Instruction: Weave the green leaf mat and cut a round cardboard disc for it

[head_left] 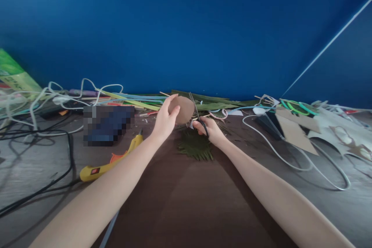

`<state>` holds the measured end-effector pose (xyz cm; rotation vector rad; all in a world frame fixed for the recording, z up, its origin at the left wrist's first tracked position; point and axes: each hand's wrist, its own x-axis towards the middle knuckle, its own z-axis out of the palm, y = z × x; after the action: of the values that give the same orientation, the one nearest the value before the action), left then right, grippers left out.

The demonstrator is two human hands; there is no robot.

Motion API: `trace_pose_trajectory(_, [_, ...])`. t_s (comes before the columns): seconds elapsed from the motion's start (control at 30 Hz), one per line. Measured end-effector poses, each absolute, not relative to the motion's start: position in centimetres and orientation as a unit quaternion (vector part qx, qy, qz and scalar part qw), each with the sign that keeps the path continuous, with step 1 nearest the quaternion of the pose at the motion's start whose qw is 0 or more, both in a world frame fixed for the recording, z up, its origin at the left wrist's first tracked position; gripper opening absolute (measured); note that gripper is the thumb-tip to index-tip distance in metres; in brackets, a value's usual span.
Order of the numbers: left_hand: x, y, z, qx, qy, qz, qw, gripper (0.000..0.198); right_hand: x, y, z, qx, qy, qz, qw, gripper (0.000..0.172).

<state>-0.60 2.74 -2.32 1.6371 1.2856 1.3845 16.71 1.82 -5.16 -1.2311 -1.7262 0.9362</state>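
My left hand (167,115) pinches a rounded piece of brown cardboard (185,110), thumb on its near face. In my right hand (211,130) is a pair of scissors (205,124), my fingers closed round the dark handles. The blades point up and away, close by the cardboard's right edge; whether they touch it I cannot tell. Below both hands, a dark green piece with a fringed edge (196,146) lies on the brown table surface (186,201).
A yellow glue gun (100,171) with an orange trigger lies left of my forearm. Behind it is a pixelated dark blue object (110,126). White cables (31,114) tangle at left. Long green strips (209,99) line the blue wall (186,31). Cardboard scraps (298,131) lie right.
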Motion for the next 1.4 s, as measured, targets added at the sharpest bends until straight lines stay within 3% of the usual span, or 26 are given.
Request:
trace_pose_trajectory(0.2, [0.05, 3.00, -2.38, 0.497, 0.463, 0.532, 0.505, 0.028, 16.86, 2.24, -5.73, -0.489, -0.668, 0.371, 0.420, 0.052])
trace_pose_trajectory(0.33, [0.22, 2.71, -1.93, 0.459, 0.405, 0.538, 0.579, 0.032, 16.71, 2.06, -5.71, -0.452, -0.658, 0.413, 0.438, 0.053])
trace_pose_trajectory(0.47, [0.24, 2.41, -1.97, 0.485, 0.402, 0.532, 0.566, 0.033, 16.60, 1.90, -5.73, -0.412, -0.659, 0.439, 0.450, 0.051])
trace_pose_trajectory(0.63, [0.37, 2.15, -2.25, 0.520, 0.410, 0.497, 0.561, 0.020, 16.72, 2.07, -5.94, -0.403, -0.652, 0.441, 0.467, 0.048])
trace_pose_trajectory(0.93, [0.08, 2.49, -2.04, 0.493, 0.402, 0.590, 0.497, 0.018, 16.48, 1.80, -5.51, -0.401, -0.676, 0.438, 0.435, 0.053])
trace_pose_trajectory(1.4, [0.43, 2.27, -1.84, 0.441, 0.366, 0.589, 0.570, 0.018, 16.45, 1.88, -5.45, -0.400, -0.673, 0.446, 0.434, 0.055])
